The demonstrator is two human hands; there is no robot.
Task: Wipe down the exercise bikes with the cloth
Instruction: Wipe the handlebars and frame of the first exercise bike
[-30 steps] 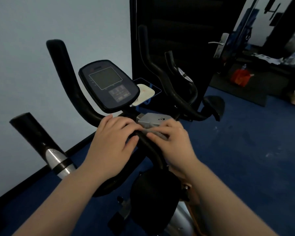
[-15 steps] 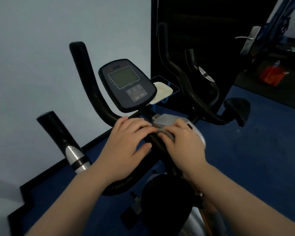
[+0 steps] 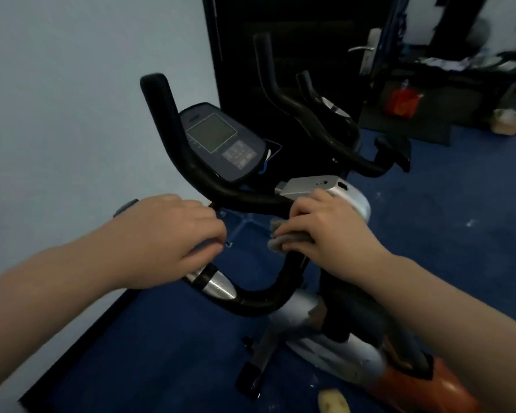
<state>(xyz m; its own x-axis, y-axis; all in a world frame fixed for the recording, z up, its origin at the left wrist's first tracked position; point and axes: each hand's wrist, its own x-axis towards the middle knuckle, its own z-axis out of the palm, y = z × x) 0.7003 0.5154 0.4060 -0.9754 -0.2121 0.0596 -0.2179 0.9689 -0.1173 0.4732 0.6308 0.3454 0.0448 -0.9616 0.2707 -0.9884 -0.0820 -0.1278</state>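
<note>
An exercise bike stands in front of me, with curved black handlebars and a dark console with a grey screen. My left hand is closed around the near left grip, just above its silver sensor band. My right hand presses a grey cloth against the black bar at the centre, below the silver stem housing. The cloth is mostly hidden under my fingers.
A second bike's black handlebars stand behind, before a dark door with a metal handle. A pale wall lies to the left, blue carpet all around. An orange bag and clutter sit at the far right.
My hands have moved apart: the left slid from the centre out to the near left grip, the right with the cloth stayed near the centre bar. The camera view shifted.
</note>
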